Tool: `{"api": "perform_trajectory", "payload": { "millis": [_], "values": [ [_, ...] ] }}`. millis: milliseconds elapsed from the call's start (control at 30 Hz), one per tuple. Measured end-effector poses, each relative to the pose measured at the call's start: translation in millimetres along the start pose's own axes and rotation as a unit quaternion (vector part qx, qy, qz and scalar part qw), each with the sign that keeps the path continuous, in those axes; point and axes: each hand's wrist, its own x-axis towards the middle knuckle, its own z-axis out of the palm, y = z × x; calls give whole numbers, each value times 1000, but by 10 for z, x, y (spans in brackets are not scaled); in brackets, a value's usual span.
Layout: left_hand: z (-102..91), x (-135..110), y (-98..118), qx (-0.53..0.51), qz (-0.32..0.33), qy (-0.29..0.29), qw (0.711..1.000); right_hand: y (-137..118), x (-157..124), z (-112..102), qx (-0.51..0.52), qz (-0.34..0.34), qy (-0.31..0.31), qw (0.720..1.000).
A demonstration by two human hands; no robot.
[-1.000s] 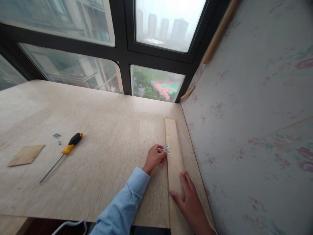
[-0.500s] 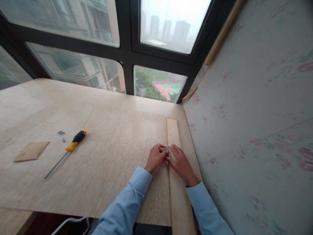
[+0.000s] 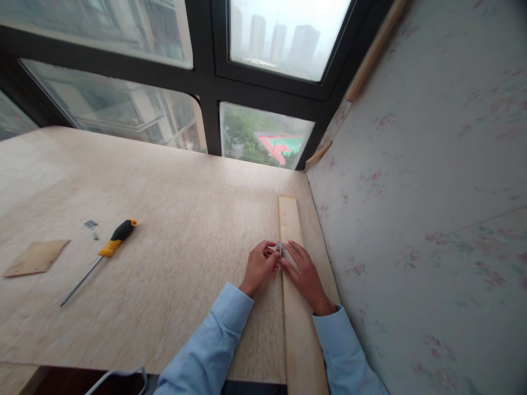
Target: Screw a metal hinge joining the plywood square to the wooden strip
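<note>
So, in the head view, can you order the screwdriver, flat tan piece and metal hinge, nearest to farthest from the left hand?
From the left hand:
1. Metal hinge: right at it, over the long board.
2. Screwdriver: off to the left.
3. Flat tan piece: farther left, beyond the screwdriver.

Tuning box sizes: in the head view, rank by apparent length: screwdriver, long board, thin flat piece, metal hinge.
1. Long board, running out of frame
2. Screwdriver
3. Thin flat piece
4. Metal hinge, partly hidden but plainly shortest
</note>
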Motion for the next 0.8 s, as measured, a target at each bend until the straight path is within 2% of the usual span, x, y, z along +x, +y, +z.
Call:
{"api": "perform_trajectory", "payload": {
  "millis": [233,800],
  "values": [
    [-7,-12,-16,6,7,-4,1000,20,-13,20,2,-16,10,1000],
    [-6,-107,35,188,45,9,981,0,1,-1,6,-8,11,1000]
  ]
}}
